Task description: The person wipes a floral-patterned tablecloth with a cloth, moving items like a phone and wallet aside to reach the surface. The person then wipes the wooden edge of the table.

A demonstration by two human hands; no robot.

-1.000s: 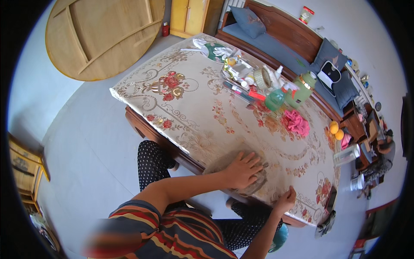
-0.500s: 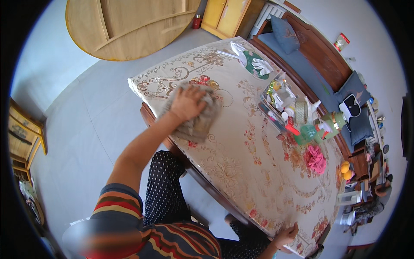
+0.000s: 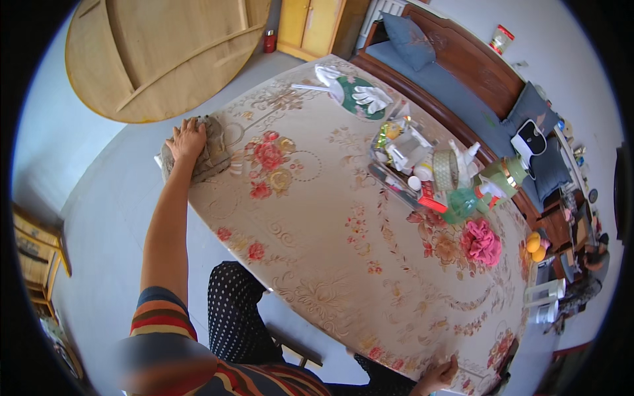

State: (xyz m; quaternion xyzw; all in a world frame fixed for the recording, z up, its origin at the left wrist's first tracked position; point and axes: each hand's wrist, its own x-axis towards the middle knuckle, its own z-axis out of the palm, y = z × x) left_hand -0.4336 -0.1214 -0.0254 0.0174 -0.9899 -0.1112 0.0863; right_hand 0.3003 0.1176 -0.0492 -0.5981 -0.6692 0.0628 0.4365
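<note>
My left hand [image 3: 189, 140] presses a crumpled grey-brown cloth [image 3: 216, 153] onto the far left corner of the table [image 3: 310, 198], its fingers bent over the cloth. Bunched folds of the cloth stick out to the right of the hand. A pale, glossy tablecloth with red, yellow and brown flowers covers the table. At the near right edge of the table, my right hand [image 3: 437, 379] is closed on the table edge, partly cut off by the lower border of the picture. A bunched pink cloth [image 3: 481, 243] lies farther up the table from it.
A clear box [image 3: 396, 183] of bottles and small items stands on the table's far side, beside a green spray bottle [image 3: 462, 204]. White gloves [image 3: 372, 98] lie on a green round fan. Behind are a wooden sofa [image 3: 462, 56] and a round wooden board [image 3: 165, 59]. Another person [image 3: 584, 284] is far right.
My left hand has slid the cloth away and leftward, from the table's near left side to its far left corner. My right hand stays at the table edge. The view has shifted slightly.
</note>
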